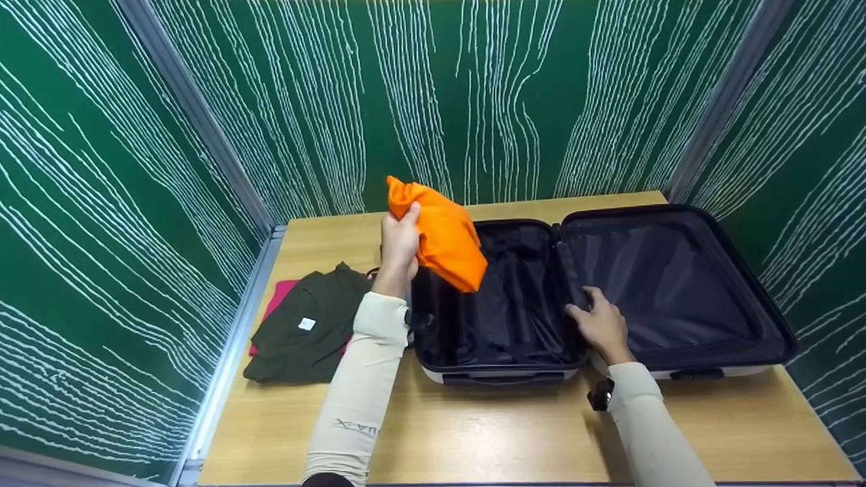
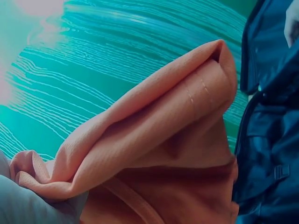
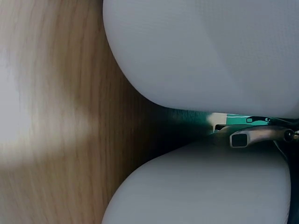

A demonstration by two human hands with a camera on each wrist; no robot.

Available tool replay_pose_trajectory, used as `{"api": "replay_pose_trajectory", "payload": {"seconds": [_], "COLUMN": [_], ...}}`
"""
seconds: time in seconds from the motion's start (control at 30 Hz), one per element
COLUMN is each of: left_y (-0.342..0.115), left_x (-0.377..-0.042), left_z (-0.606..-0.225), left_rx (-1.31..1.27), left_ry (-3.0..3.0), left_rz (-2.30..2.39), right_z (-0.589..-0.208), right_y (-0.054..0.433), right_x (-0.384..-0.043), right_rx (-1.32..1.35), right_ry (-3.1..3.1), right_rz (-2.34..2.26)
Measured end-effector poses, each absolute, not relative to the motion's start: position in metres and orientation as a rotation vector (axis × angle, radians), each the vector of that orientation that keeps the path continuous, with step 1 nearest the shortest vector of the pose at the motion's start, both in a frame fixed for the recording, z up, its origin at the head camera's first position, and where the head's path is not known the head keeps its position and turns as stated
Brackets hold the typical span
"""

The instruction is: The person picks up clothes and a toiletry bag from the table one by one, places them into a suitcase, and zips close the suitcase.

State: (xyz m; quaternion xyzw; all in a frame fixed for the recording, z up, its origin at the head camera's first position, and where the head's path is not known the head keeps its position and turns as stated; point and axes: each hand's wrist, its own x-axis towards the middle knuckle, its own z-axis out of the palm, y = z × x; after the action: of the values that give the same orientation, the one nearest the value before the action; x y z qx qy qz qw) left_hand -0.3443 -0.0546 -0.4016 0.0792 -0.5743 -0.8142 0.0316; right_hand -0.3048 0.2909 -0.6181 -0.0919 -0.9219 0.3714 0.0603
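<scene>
My left hand grips a folded orange garment by one end, holding it up over the left half of an open suitcase. In the left wrist view the garment fills the middle, with a stitched hem and layered folds. My right hand holds the suitcase's inner rim where the two halves meet, thumb toward the left half. The right wrist view shows the suitcase's pale outer shells and a zip pull; the right hand is hidden there.
Left of the suitcase, a dark green shirt with a white tag lies over a pink cloth. The suitcase's right half lies open, lined in black. All rests on a wooden table bounded by green, white-streaked walls.
</scene>
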Motion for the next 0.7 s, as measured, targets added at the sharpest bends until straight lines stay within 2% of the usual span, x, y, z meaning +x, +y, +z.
{"api": "replay_pose_trajectory", "payload": {"seconds": [0.7], "left_y": [-0.023], "left_x": [-0.353], "left_z": [-0.414], "left_rx": [0.306], "left_ry": [-1.539], "left_rz": [-2.694], "right_z": [-0.621], "right_y": [0.291], "right_x": [-0.305], "right_rx": [-0.27], "right_ry": [-2.788], "right_rz": [1.126]}}
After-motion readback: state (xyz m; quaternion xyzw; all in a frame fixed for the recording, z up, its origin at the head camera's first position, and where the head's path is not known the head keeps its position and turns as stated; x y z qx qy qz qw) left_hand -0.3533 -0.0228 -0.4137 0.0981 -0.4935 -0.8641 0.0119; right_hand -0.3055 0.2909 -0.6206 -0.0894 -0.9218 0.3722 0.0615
